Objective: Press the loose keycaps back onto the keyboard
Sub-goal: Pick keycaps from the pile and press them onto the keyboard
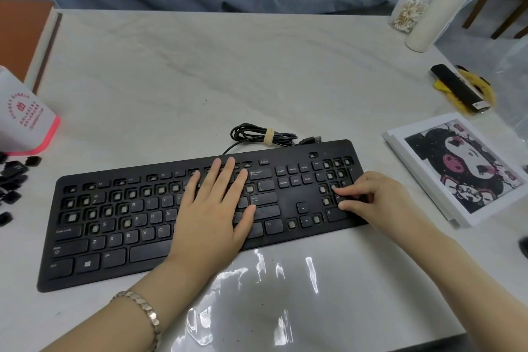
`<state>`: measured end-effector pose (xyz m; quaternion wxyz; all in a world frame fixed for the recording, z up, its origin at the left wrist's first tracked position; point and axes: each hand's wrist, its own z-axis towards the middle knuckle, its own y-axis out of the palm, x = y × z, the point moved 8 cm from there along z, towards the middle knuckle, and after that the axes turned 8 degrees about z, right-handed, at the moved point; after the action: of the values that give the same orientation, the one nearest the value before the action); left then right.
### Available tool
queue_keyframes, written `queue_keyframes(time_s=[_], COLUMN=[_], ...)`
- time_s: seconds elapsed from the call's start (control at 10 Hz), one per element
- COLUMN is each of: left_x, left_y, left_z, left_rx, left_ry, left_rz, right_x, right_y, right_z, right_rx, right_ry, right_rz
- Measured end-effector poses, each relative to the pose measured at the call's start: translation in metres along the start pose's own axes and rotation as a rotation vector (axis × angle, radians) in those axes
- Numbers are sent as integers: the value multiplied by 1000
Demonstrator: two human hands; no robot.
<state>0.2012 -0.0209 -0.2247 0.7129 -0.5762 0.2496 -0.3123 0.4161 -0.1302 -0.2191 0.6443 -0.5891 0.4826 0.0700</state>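
The keyboard (288, 206) lies across the near middle of the pale marbled desk (200, 66), black and showing no maker's name. Legends that read clearly include Backspace, Enter, Insert, Home, Delete, End, Caps Lock, Ctrl, Alt, a window logo and letters such as R, T, Y, F, H, Z, X, B and V. Many sockets stand bare, mostly in the left rows and the number pad.

The left hand (217, 208) lies flat on the middle keys, fingers straight and gripping nothing; it hides the letters beneath it. The right hand (371, 200) has curled fingers, its thumb and forefinger closed on the keycap marked 2 (338, 196) in the number pad.

The loose keycaps (11, 180) sit in a heap at the desk's left edge, well apart from the keyboard, beside a white cup (25, 114) with a pink rim and red print too small to read.

The coiled cable (263, 136), held by a tan tie, lies just behind the keyboard. To the right rests a cartoon picture (463, 168) on a white board. Farther back lie a black bar (460, 88) on something yellow, a white bottle (440, 8) and a jar of cotton swabs (408, 8). Clear film (257, 294) covers the desk's near edge.
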Motion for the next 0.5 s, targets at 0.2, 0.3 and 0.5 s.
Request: queue_keyframes(time_s=[0.2,0.3,0.5], left_x=[0,0,0], left_y=[1,1,2], left_z=[0,0,0], left_rx=[-1,0,6], left_ry=[-1,-2,2], left_rz=[6,7,3], right_x=[-3,-6,-9], right_y=[0,0,9], right_z=[-13,-32,-45], right_rx=[91,197,285], right_ry=[-175,-297,-312], right_rz=[-136,-197,-336])
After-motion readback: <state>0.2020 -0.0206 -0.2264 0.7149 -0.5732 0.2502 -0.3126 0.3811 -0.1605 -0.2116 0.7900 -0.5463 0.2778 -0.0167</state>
